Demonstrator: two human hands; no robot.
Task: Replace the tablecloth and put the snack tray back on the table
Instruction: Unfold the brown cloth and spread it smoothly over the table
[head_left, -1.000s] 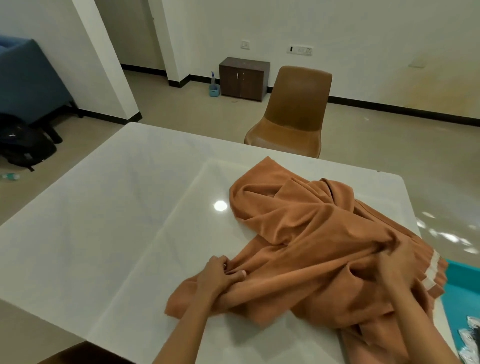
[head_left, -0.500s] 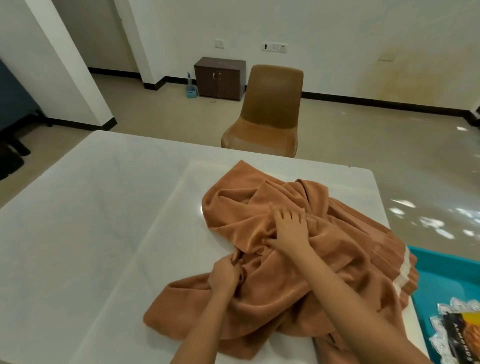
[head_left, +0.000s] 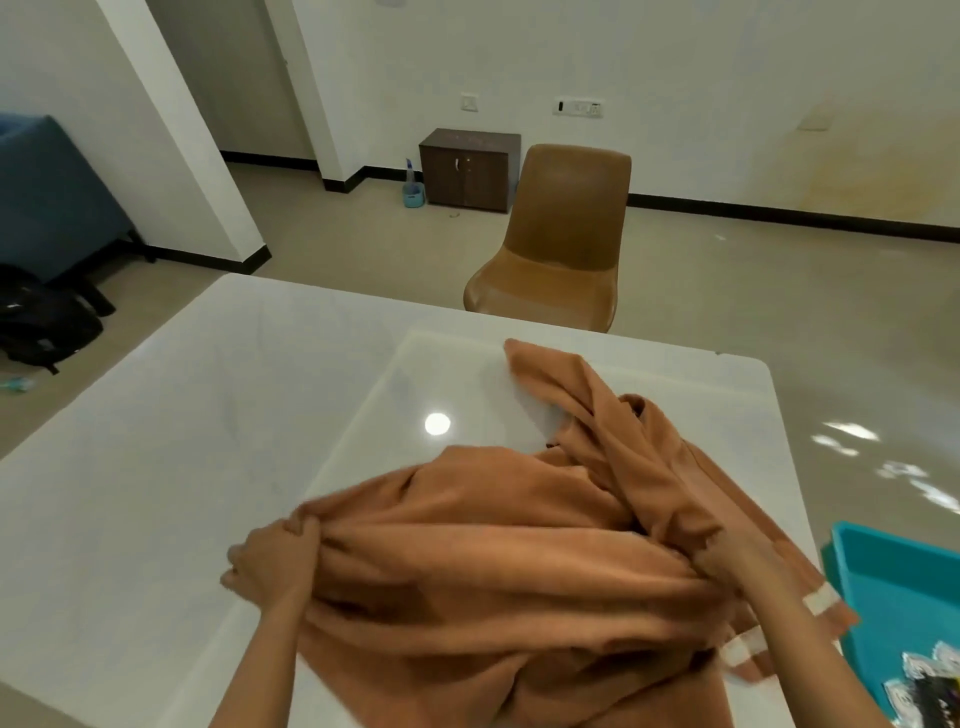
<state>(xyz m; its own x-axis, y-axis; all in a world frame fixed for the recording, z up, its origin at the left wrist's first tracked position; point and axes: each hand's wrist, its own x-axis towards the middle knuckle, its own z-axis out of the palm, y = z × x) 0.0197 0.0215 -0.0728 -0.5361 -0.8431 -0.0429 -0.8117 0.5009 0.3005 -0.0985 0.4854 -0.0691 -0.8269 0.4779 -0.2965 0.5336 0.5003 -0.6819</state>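
**Both hands on bunched cloth, tray off to the right**

Orange-brown tablecloth (head_left: 519, 571) lies crumpled on the near right part of the white desk (head_left: 208, 415). One corner reaches toward the far edge, and the white-striped hem hangs at the near right.

Left hand (head_left: 275, 561): fingers curled tight round a gathered fold at the cloth's left end.

Right hand (head_left: 737, 558): fingers closed into the cloth at its right side. The view is blurred and the fingertips are buried in the fabric.

The cloth is stretched in ridges between the two hands.

Teal snack tray (head_left: 893, 587) sits beyond the desk's right edge with foil packets (head_left: 930, 686) inside. I cannot tell what it rests on.

A brown chair (head_left: 566, 234) stands at the far side of the desk.
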